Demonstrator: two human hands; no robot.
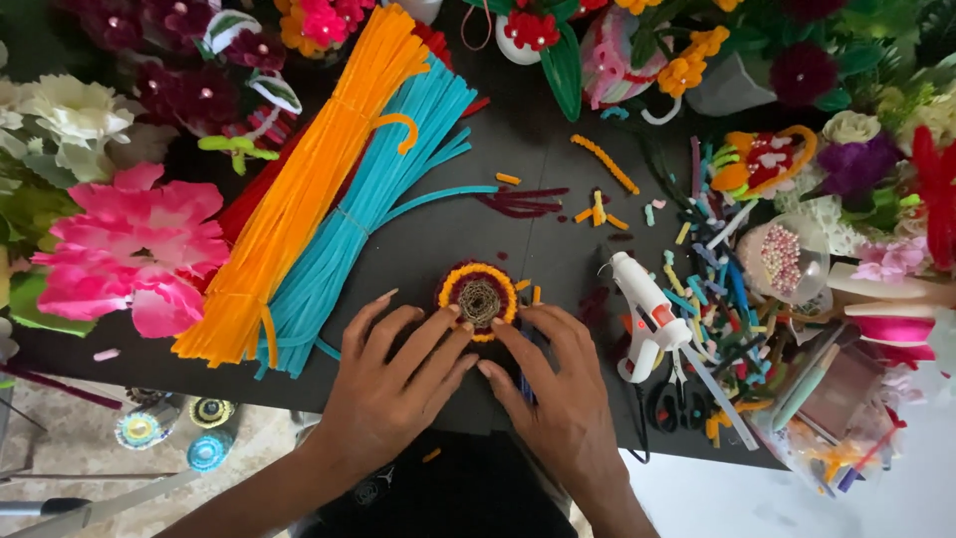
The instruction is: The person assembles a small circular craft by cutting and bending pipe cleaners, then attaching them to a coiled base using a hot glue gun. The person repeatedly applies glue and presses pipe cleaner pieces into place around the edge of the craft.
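A small round coiled disc (pixel 480 300) made of pipe cleaners lies flat on the black table (pixel 538 189); it has a tan centre, a yellow ring and a dark red rim. My left hand (pixel 393 384) rests on the table at the disc's lower left, fingertips touching its edge. My right hand (pixel 553 384) presses at the disc's lower right, fingers spread over the table. Neither hand lifts anything.
Bundles of orange (pixel 299 189) and teal pipe cleaners (pixel 373 199) lie to the left. A white glue gun (pixel 647 309) and scissors (pixel 669 403) sit right of my hands, among cut scraps. A pink paper flower (pixel 134 249) and other craft flowers ring the table.
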